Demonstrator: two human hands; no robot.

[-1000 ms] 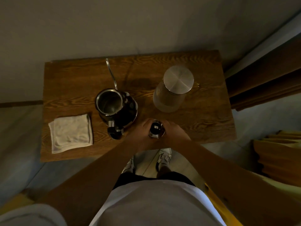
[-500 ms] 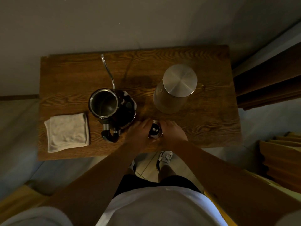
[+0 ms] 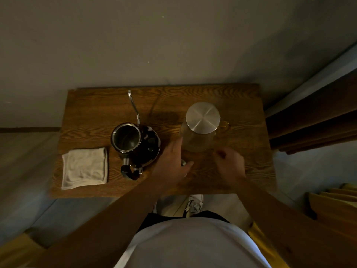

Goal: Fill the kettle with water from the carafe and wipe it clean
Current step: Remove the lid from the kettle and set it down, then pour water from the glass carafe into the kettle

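Observation:
The black kettle stands uncovered on the wooden table, its thin spout pointing away and its handle toward me. To its right stands the glass carafe with a steel lid. My left hand lies just left of the carafe's base with fingers stretched toward the glass. A bit of the small kettle lid shows by its thumb. My right hand hovers in front of the carafe's base, fingers loosely curled and holding nothing.
A folded white cloth lies at the table's front left, beside the kettle. The table backs onto a grey wall. A dark curtain hangs to the right. My shoes show below the front edge.
Both hands held the small kettle lid together near the front edge. They have since parted: the left reaches toward the carafe, the right moved right and no longer holds the lid.

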